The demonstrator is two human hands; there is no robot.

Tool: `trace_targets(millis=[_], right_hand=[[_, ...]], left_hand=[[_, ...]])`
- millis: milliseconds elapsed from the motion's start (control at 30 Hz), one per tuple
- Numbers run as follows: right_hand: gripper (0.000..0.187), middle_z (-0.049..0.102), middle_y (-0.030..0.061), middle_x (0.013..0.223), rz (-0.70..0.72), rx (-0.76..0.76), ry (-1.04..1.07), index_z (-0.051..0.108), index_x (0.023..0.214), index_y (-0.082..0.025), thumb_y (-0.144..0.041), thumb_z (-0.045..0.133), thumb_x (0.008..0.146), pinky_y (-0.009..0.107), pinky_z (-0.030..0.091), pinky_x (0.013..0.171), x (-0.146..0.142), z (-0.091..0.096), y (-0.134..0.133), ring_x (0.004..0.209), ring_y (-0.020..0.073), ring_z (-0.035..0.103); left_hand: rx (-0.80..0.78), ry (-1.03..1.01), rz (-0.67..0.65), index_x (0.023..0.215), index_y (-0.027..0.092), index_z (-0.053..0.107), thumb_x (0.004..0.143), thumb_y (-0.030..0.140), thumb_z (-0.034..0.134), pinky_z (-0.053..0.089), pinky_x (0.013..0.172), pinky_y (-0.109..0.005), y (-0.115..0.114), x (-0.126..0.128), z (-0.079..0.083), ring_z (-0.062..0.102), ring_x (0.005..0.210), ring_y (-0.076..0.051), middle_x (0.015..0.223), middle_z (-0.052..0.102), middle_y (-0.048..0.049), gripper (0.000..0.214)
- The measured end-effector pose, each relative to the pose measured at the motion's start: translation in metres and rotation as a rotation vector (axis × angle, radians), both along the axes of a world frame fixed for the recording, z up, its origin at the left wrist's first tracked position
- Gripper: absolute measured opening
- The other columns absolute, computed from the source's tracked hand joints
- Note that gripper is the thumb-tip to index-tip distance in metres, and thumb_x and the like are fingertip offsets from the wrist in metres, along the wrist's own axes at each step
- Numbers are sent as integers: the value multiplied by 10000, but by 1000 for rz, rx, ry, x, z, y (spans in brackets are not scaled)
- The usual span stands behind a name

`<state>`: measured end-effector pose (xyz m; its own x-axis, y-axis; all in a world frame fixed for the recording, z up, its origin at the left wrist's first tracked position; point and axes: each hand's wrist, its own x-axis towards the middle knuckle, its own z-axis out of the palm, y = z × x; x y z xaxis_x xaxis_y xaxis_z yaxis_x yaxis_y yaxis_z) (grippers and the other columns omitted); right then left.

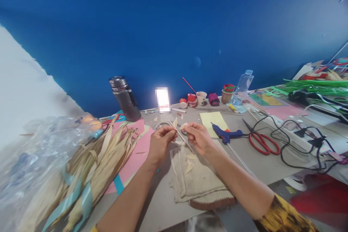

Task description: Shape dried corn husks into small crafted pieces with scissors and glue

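Note:
My left hand (163,139) is closed in a pinch on a thin pale stick (187,142), which slants down to the right. A small pale petal-shaped piece (175,122) stands up at the stick's top end, by my left fingertips. Close beside it, my right hand (199,138) pinches another pale petal (182,127), seemingly cut from dried husk. Below both hands lies a folded beige cloth (201,185) with loose petals (189,167) on it. A blue glue gun (227,133) rests to the right of my right hand.
Dried corn husks (95,163) and clear plastic (59,145) fill the left side. A dark flask (125,99) stands behind. Red-handled scissors (263,143), a power strip (288,134) with black cables and green stems (312,88) are on the right. Paint jars (192,100) and a plastic bottle (244,85) line the wall.

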<state>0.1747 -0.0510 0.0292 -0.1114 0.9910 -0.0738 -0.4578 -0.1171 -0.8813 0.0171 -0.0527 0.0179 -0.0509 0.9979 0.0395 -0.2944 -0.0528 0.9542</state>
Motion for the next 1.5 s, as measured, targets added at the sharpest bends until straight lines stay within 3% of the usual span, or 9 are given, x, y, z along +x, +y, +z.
trace_targets(millis=[300, 667, 1500], right_hand=[[325, 438, -50, 480, -88, 136, -165, 619, 623, -192, -466, 793, 639, 252, 187, 463, -3, -3, -2, 465, 83, 302], [282, 446, -42, 508, -146, 220, -360, 598, 612, -189, -424, 729, 695, 256, 268, 489, -2, 10, -13, 512, 105, 357], [242, 524, -32, 560, -71, 266, -313, 644, 674, -183, -402, 737, 717, 250, 336, 501, -2, 7, -11, 510, 102, 406]], left_hand=[[127, 141, 0, 773, 167, 722, 734, 281, 772, 473, 663, -256, -1, 0, -8, 599, 659, -130, 687, 669, -14, 131], [161, 158, 18, 774, 169, 731, 707, 240, 788, 485, 706, -268, 0, -2, -11, 613, 678, -140, 720, 693, -20, 113], [171, 202, 21, 722, 169, 719, 711, 213, 751, 478, 658, -251, -6, 2, -1, 586, 643, -133, 659, 648, -7, 55]])
